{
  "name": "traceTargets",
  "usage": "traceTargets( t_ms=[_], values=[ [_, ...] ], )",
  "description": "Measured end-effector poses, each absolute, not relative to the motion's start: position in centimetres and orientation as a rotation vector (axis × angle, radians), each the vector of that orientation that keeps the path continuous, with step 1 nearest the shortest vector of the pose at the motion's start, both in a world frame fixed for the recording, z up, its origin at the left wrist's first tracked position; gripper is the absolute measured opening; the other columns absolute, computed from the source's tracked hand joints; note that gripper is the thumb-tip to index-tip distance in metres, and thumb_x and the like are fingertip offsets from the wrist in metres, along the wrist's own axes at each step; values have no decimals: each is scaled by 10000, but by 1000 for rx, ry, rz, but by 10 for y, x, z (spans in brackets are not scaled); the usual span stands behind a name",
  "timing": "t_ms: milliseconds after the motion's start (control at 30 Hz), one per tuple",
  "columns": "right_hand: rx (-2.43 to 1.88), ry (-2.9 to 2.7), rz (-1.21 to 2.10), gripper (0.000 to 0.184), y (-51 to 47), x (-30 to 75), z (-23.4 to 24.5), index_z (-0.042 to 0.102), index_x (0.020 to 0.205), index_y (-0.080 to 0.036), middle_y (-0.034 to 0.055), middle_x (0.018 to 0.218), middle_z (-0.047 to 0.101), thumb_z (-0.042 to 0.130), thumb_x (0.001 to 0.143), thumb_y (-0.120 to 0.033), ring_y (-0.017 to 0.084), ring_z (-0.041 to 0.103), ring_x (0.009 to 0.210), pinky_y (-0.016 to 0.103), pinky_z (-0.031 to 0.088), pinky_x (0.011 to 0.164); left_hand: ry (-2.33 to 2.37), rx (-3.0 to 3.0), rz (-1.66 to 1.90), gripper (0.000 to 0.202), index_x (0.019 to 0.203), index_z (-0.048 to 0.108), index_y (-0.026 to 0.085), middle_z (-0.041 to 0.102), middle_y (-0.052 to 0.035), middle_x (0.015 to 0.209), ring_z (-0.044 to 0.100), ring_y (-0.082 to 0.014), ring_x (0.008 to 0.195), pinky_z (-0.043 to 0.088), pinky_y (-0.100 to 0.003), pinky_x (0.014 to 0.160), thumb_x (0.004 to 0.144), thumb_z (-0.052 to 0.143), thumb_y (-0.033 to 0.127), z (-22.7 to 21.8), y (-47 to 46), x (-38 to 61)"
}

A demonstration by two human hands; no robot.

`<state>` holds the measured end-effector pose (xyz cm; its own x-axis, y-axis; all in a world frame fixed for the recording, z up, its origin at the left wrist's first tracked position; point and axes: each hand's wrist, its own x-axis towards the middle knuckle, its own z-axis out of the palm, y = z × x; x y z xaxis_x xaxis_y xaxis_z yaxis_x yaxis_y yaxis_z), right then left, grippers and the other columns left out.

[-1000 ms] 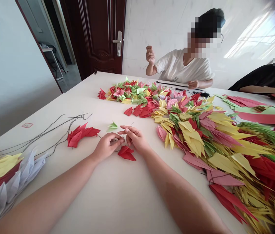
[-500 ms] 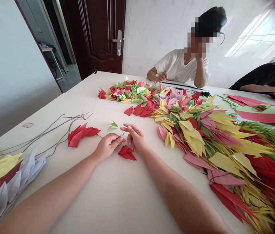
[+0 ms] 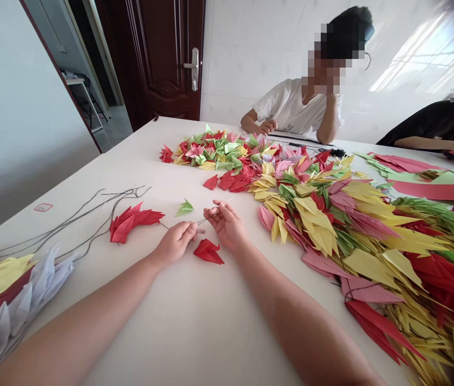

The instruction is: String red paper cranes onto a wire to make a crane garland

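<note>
My left hand [image 3: 176,244] is closed in a pinch on a dark thread [image 3: 202,221]. That thread runs from a strung cluster of red folded-paper pieces [image 3: 135,221] on the left, through my left fingers, toward my right hand [image 3: 229,228]. My right fingers are pinched around a thin needle [image 3: 229,200], whose pale tip sticks out past the fingertips. A loose red folded-paper piece [image 3: 210,251] lies on the table just below and between the hands. Behind them rests a small green folded-paper piece [image 3: 184,207], untouched.
A long heap of red, green, yellow and pink folded paper [image 3: 315,220] spreads along the right. Loose dark threads [image 3: 70,221] and white folded strands [image 3: 21,305] lie left on the white table [image 3: 158,332]. Across sits a person in white [image 3: 295,104]; another in black [image 3: 428,126] is at right.
My right hand has drawn slightly right, away from my left, and turned so the palm shows more. The gap between the hands has widened, with thread showing between them.
</note>
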<state>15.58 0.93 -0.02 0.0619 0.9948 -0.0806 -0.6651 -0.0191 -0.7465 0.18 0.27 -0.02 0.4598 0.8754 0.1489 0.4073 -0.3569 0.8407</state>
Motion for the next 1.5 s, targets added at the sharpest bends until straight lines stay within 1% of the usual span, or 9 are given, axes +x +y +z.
traceTargets(
  t_ms=[100,233,433,633,767,933,1100,1300,1500],
  values=[
    [-677,-531,1479,104,7,150,2,523,792,-209,-81,491,401,550,782,-308,62,453,457,230,453,573,1056,2067,725,403,586,377,209,452,15,588,460,-144,601,390,-276,650,897,248,432,1,2,3],
    [-721,-556,1454,99,8,150,5,512,782,-205,-99,452,251,507,812,-300,47,162,353,186,213,352,1003,2187,744,390,577,372,207,472,1,593,459,-153,629,386,-290,670,906,260,383,3,0,4],
    [-791,-530,1214,103,13,185,44,510,752,-188,-108,433,204,528,802,-276,42,137,355,169,144,337,1094,2141,1256,233,805,497,203,564,-56,872,503,-177,897,399,-318,817,901,319,320,0,2,-3],
    [-689,-563,1056,54,-6,221,98,544,764,-165,-112,430,223,547,783,-216,25,151,346,145,159,325,1365,2077,1691,213,854,505,199,575,-69,926,499,-189,966,391,-360,873,894,336,322,8,6,-16],
    [-702,-558,1143,59,-13,219,105,550,757,-162,-112,424,225,553,780,-217,22,150,342,143,155,319,1490,2383,1206,269,945,536,214,591,-68,1026,476,-210,1058,333,-396,949,867,374,415,23,-1,-29],
    [-692,-630,1223,82,-11,209,97,571,800,-155,-111,428,222,558,770,-231,22,138,353,146,145,328,1655,2632,380,659,1250,447,246,441,-109,1325,332,-331,1239,267,-507,986,697,528,594,15,-5,-64],
    [-724,-671,1268,125,-5,205,86,582,853,-171,-111,434,216,552,768,-258,25,133,357,156,139,341,1889,2742,662,632,1304,408,150,345,-174,1388,215,-375,1301,169,-548,1020,790,449,516,4,-19,-67],
    [-843,-751,1343,175,-5,196,78,598,868,-143,-116,422,192,551,752,-266,27,109,359,177,92,349,1215,2732,580,522,1186,510,176,589,-100,1150,518,-239,1062,397,-378,909,810,426,529,7,-53,5],
    [-859,-891,1362,214,-8,193,78,593,852,-153,-112,440,208,569,724,-322,29,121,370,189,92,367,1355,2170,954,405,678,593,206,611,-17,629,564,-168,612,419,-276,582,876,326,436,22,-32,14]
  ],
)
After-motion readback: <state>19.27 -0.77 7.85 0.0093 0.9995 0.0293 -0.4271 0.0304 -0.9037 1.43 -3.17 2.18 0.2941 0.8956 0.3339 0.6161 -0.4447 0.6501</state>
